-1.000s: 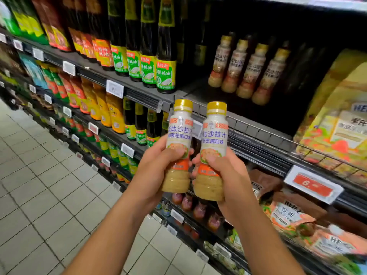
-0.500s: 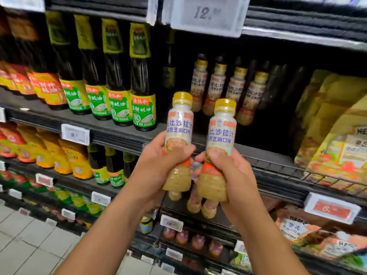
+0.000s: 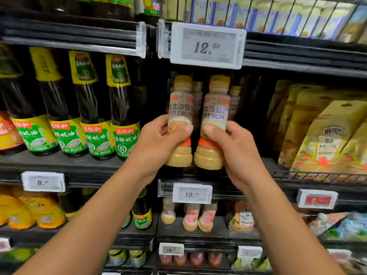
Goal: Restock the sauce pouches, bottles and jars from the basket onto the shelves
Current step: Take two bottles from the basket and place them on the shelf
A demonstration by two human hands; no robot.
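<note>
While both bottles hang in front of the middle shelf (image 3: pixel 59 162), neither counts as restocked.

Bottles: left bottle (image 3: pixel 179 116) and right bottle (image 3: pixel 215 114) are upright and side by side, close together. Yellow caps are up and labels face the camera. Their bases sit above the shelf's front edge and do not rest on it. Rear bottles (image 3: pixel 235 100) of the same kind stand deeper in the same bay. Judgement: that bay is where this pair goes.

Progress: the pair is raised to its bay but not set down, so the placing step is open. The basket is out of view, so what is left in it cannot be told. Dark bottles (image 3: pixel 123 116) to the left and pouches (image 3: pixel 327 135) to the right already fill their rows.

Hands: the left hand (image 3: pixel 156 143) wraps the left bottle at mid-label, thumb across the front and fingers curled behind. The right hand (image 3: pixel 232 147) grips the right bottle the same way, thumb on the label front. The thumb tips are near each other, not touching. Both forearms reach up and forward from the lower frame and converge toward the bay.

Around: a tag (image 3: pixel 206 46) reading 12.50 hangs on the rail just above the caps.
</note>
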